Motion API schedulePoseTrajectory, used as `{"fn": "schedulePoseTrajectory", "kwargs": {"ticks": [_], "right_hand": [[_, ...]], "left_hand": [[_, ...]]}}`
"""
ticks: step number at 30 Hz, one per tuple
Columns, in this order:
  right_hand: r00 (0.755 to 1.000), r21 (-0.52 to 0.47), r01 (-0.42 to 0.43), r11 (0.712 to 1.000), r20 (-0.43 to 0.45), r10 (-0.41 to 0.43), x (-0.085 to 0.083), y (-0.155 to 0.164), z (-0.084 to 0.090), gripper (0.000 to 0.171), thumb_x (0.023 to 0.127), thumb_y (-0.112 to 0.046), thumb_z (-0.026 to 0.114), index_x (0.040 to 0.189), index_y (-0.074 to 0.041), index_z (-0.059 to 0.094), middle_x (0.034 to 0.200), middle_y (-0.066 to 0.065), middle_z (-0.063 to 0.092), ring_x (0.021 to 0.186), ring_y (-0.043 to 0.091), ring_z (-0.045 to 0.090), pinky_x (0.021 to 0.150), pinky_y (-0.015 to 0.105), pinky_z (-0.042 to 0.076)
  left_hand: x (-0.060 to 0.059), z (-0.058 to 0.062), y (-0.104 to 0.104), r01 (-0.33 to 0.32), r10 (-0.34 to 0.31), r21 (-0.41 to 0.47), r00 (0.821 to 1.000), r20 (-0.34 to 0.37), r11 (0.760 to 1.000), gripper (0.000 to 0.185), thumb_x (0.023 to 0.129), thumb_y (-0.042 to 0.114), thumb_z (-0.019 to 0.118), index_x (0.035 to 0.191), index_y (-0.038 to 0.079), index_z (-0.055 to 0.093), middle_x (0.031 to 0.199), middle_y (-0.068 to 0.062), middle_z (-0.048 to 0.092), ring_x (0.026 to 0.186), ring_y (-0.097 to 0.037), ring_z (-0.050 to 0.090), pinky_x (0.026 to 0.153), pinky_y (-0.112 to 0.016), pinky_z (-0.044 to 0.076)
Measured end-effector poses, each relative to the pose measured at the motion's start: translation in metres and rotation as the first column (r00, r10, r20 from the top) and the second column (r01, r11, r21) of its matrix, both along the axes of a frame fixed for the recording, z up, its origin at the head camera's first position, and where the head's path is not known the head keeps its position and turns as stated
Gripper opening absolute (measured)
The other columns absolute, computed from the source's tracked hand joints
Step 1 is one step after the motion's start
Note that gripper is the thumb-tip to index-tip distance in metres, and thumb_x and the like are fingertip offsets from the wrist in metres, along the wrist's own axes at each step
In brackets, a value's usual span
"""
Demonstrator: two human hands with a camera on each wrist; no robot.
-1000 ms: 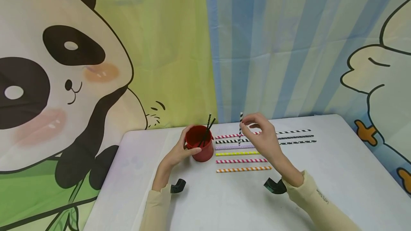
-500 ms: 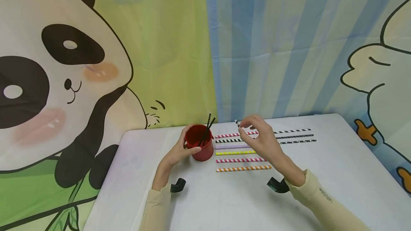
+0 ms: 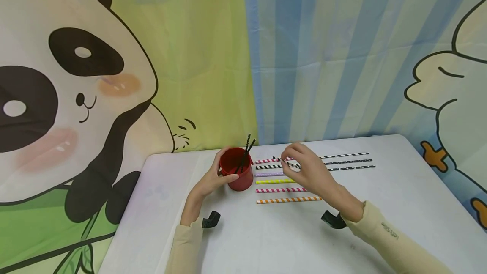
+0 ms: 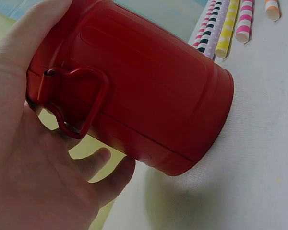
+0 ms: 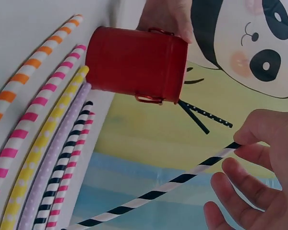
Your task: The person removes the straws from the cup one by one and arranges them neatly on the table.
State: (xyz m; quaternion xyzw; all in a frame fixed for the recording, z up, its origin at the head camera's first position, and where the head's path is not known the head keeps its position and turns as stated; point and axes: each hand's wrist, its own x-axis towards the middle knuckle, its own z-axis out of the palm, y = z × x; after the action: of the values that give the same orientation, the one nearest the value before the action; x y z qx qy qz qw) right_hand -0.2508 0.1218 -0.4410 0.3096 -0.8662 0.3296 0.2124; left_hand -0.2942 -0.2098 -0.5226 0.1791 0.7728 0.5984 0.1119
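My left hand (image 3: 210, 182) holds a small red metal bucket (image 3: 241, 184) by its side, thumb near the rim and fingers behind. In the left wrist view its wire handle (image 4: 93, 98) shows beside the palm. Two dark straws (image 3: 245, 152) lean in the bucket, one with white dots in the right wrist view. To the right of the bucket, above the row of straws, my right hand (image 3: 310, 171) pinches a black-and-white striped paper straw (image 5: 182, 178) near one end between thumb and index finger. The straw slants, and its other end runs out of the right wrist view.
Left of my right hand lie parallel paper straws, among them a yellow one (image 3: 273, 181), a pink-striped one (image 3: 280, 190) and an orange-striped one (image 3: 289, 201). Black-patterned straws (image 3: 350, 162) extend beyond the hand. A printed curtain (image 3: 323, 54) hangs behind the white table (image 3: 266, 240).
The striped straw, upright a second ago, has tipped over to a slant. My right hand has dropped and turned slightly in the head view. My left hand and the bucket stay put.
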Motion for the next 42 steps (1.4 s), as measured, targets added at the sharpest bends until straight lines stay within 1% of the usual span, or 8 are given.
{"fn": "schedulePoseTrajectory", "kwargs": {"ticks": [3, 8, 13, 18, 27, 31, 38, 42], "right_hand": [[0.998, 0.051, -0.008, 0.999, -0.069, 0.012, -0.001, 0.002, -0.003, 0.012, 0.087, -0.008, 0.069, 0.094, -0.017, 0.068, 0.098, -0.005, 0.063, 0.089, 0.013, 0.06, 0.075, 0.034, 0.052], [0.987, 0.142, -0.005, 0.99, -0.159, 0.028, -0.001, 0.005, -0.009, 0.011, 0.084, -0.008, 0.068, 0.093, -0.015, 0.067, 0.097, -0.003, 0.063, 0.082, 0.015, 0.059, 0.069, 0.033, 0.048], [0.979, 0.214, 0.032, 0.976, -0.203, 0.012, 0.001, 0.006, -0.014, 0.012, 0.083, -0.009, 0.067, 0.092, -0.017, 0.065, 0.097, -0.003, 0.061, 0.079, 0.015, 0.057, 0.067, 0.032, 0.046], [0.971, 0.255, 0.067, 0.965, -0.237, -0.005, 0.002, 0.009, -0.019, 0.015, 0.08, -0.008, 0.07, 0.089, -0.017, 0.061, 0.094, -0.002, 0.06, 0.078, 0.016, 0.055, 0.065, 0.03, 0.042], [0.969, 0.3, 0.087, 0.95, -0.248, -0.01, 0.003, 0.018, -0.026, 0.016, 0.079, -0.007, 0.069, 0.09, -0.016, 0.061, 0.093, -0.001, 0.059, 0.077, 0.017, 0.053, 0.065, 0.03, 0.04], [0.972, 0.319, 0.089, 0.944, -0.236, -0.012, 0.004, 0.024, -0.031, 0.015, 0.079, -0.007, 0.068, 0.091, -0.015, 0.061, 0.092, -0.001, 0.058, 0.077, 0.017, 0.052, 0.065, 0.03, 0.04], [0.977, 0.336, 0.085, 0.938, -0.211, -0.013, 0.004, 0.042, -0.039, 0.014, 0.08, -0.008, 0.065, 0.09, -0.016, 0.061, 0.089, -0.003, 0.057, 0.079, 0.016, 0.052, 0.071, 0.033, 0.046], [0.981, 0.344, 0.07, 0.936, -0.194, -0.002, 0.003, 0.051, -0.04, 0.015, 0.08, -0.008, 0.067, 0.091, -0.016, 0.062, 0.09, -0.004, 0.057, 0.079, 0.015, 0.051, 0.07, 0.032, 0.045]], "left_hand": [[0.0, 0.0, 0.0, 0.005, -0.005, 0.009, 1.0, 0.0, 1.0, 0.092, 0.087, 0.02, 0.078, 0.157, 0.034, 0.019, 0.152, 0.001, 0.036, 0.143, -0.027, 0.031, 0.11, -0.055, 0.039], [0.0, -0.002, -0.001, 0.004, -0.004, 0.016, 1.0, 0.007, 1.0, 0.091, 0.088, 0.019, 0.078, 0.156, 0.037, 0.021, 0.152, 0.0, 0.037, 0.143, -0.027, 0.031, 0.111, -0.055, 0.039], [0.0, -0.003, -0.001, 0.001, -0.001, 0.011, 1.0, 0.009, 1.0, 0.091, 0.088, 0.02, 0.078, 0.156, 0.037, 0.02, 0.152, 0.001, 0.036, 0.143, -0.027, 0.032, 0.11, -0.055, 0.041], [-0.001, -0.005, -0.001, -0.002, 0.002, 0.008, 1.0, 0.01, 1.0, 0.091, 0.088, 0.02, 0.078, 0.156, 0.037, 0.019, 0.152, 0.002, 0.036, 0.143, -0.027, 0.032, 0.11, -0.055, 0.04], [0.0, -0.002, 0.0, -0.003, 0.003, 0.011, 1.0, 0.017, 1.0, 0.09, 0.088, 0.021, 0.077, 0.155, 0.04, 0.02, 0.153, 0.002, 0.036, 0.144, -0.027, 0.031, 0.113, -0.06, 0.037], [-0.001, -0.002, 0.0, 0.001, -0.001, 0.013, 1.0, 0.013, 1.0, 0.091, 0.088, 0.02, 0.078, 0.155, 0.039, 0.02, 0.153, 0.001, 0.036, 0.144, -0.028, 0.031, 0.112, -0.06, 0.038], [-0.001, -0.002, 0.0, -0.001, 0.0, 0.017, 1.0, 0.017, 1.0, 0.091, 0.088, 0.021, 0.078, 0.155, 0.039, 0.02, 0.153, 0.002, 0.036, 0.144, -0.027, 0.031, 0.112, -0.059, 0.038], [-0.001, -0.002, 0.0, -0.005, 0.005, 0.011, 1.0, 0.013, 1.0, 0.091, 0.088, 0.021, 0.077, 0.156, 0.04, 0.019, 0.153, 0.003, 0.036, 0.144, -0.026, 0.03, 0.113, -0.06, 0.036]]}}
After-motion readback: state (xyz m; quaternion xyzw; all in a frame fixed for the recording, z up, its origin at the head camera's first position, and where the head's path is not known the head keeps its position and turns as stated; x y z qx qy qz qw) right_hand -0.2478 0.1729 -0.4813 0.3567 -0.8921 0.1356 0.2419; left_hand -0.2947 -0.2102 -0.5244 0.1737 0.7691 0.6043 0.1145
